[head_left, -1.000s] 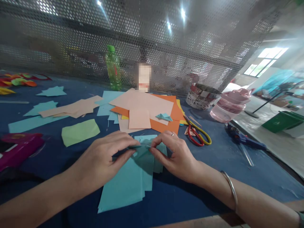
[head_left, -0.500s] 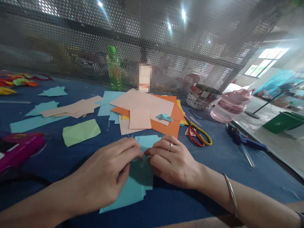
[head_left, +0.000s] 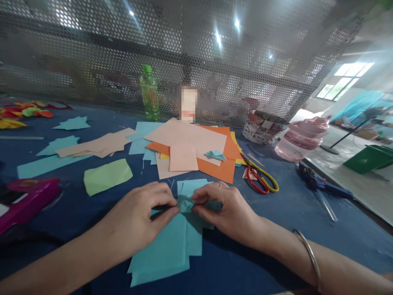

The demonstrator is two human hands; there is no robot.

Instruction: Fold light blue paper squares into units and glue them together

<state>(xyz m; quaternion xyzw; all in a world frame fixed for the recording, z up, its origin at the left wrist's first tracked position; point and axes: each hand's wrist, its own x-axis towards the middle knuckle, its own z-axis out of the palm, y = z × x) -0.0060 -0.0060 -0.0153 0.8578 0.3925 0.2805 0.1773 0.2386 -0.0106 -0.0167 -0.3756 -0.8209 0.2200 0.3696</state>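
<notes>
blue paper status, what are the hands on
Left hand, right hand: both pinching the folded turquoise paper. Red-and-yellow scissors off to the right, apart from the hands.

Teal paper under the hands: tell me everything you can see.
The teal paper looks like thin matte craft paper, in overlapping flat layers fanned on the blue tabletop. Its top is gathered into a small creased fold, pinched between the left hand and right hand. A straight-edged piece shows above them. Sheet count: can't tell.

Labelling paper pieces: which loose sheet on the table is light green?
The creased light-green sheet, lying just beyond the left hand; the loose sheets nearest it are teal and peach instead.
</notes>
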